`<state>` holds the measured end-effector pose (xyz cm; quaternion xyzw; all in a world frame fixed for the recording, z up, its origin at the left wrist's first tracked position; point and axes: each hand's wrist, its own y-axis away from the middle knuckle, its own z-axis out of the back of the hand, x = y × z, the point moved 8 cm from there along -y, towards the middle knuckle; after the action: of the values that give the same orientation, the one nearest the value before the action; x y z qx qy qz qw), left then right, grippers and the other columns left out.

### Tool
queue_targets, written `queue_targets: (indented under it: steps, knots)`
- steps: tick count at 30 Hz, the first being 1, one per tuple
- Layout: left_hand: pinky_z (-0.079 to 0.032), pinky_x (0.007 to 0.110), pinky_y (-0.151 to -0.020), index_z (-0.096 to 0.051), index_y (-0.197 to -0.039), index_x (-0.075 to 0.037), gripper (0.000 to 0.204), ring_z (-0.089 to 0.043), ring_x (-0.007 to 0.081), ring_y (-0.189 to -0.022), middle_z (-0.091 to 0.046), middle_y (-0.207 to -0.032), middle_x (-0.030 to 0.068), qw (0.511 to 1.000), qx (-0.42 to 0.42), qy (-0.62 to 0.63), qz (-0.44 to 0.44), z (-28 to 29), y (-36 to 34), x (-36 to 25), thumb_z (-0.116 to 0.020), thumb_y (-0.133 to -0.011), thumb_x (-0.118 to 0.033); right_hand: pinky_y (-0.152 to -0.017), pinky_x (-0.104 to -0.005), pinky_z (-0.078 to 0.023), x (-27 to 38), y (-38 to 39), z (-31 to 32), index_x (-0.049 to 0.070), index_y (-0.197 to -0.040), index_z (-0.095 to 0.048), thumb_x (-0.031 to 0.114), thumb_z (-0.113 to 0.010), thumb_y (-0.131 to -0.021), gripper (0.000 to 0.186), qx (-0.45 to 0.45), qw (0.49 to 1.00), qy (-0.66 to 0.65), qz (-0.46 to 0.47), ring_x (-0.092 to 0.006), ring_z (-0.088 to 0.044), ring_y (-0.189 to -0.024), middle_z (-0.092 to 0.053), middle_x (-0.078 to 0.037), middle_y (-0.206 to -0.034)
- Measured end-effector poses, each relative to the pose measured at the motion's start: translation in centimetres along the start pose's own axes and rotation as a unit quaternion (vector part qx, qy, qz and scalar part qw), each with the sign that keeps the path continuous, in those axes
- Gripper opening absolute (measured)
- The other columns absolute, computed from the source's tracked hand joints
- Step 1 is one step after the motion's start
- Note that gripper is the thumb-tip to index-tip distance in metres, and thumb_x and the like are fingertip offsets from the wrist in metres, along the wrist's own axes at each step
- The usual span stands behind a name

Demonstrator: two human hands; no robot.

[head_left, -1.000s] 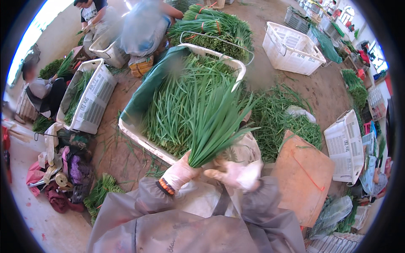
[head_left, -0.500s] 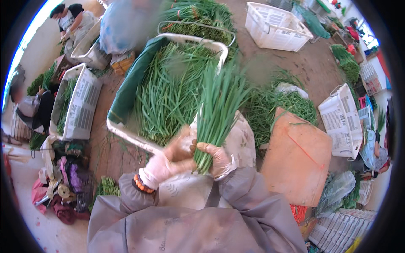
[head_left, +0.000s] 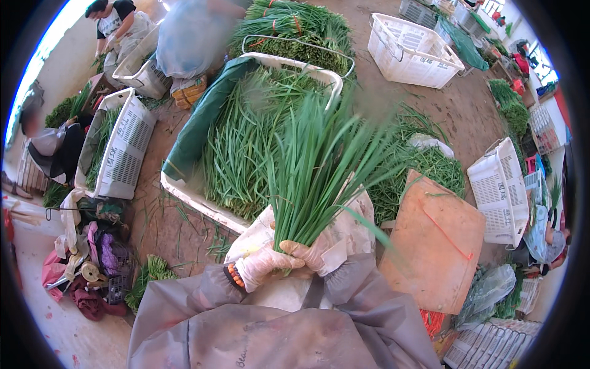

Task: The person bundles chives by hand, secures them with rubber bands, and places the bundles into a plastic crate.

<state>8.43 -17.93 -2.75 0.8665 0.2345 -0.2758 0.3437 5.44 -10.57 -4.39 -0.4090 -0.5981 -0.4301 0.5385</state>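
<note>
A thick bunch of garlic chives [head_left: 310, 178] stands upright in front of my body, its long green leaves fanning out at the top. Around its lower stems my left hand [head_left: 269, 264] is closed, in a thin pale glove with orange beads at the wrist. My right hand [head_left: 314, 251], gloved too, grips the same bunch from the other side, against the left fingers. Just beyond, a white crate [head_left: 203, 208] with a green cloth lining [head_left: 196, 132] holds a heap of loose garlic chives [head_left: 246, 144].
Tied bunches [head_left: 289, 27] are piled behind the crate. To the right are loose greens [head_left: 424, 175], a worn orange-brown board [head_left: 433, 246] and white crates [head_left: 498, 190]. Another crate [head_left: 123, 147] stands left, near two seated people [head_left: 120, 27]. Bags and a tape roll [head_left: 92, 272] lie lower left.
My left hand has come in from beside the bunch and closed on its stems. The bunch has come slightly lower and its leaves have spread wider.
</note>
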Motion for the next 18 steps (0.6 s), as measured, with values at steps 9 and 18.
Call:
queue_targets:
  steps: [9, 18]
  knots:
    - [-0.045, 0.025, -0.067, -0.054, -0.097, -0.001, 0.029, -0.057, 0.0142, -0.073, -0.059, -0.084, 0.0075, 0.998, -0.057, -0.011, 0.000, 1.7, 0.1, 0.6, -0.060, -0.070, -0.005, -0.081, -0.0350, -0.043, 0.9, -0.2, 0.9, 0.004, -0.121, -0.041, 0.037, -0.065, -0.074, 0.062, 0.058, 0.989, 0.132, 0.013, -0.0251, -0.051, -0.100, -0.053, -0.013, -0.111]
    - [-0.047, 0.024, -0.053, -0.054, -0.094, 0.000, 0.029, -0.055, 0.0129, -0.059, -0.058, -0.072, 0.0067, 0.987, -0.153, -0.039, -0.040, 5.3, 0.2, 1.2, -0.064, -0.067, 0.000, -0.054, -0.0224, -0.047, 9.0, 3.1, 6.5, 0.000, -0.107, -0.055, 0.018, -0.053, -0.086, 0.028, 0.004, 0.983, -0.081, -0.165, -0.0127, -0.059, -0.060, -0.063, -0.009, -0.073]
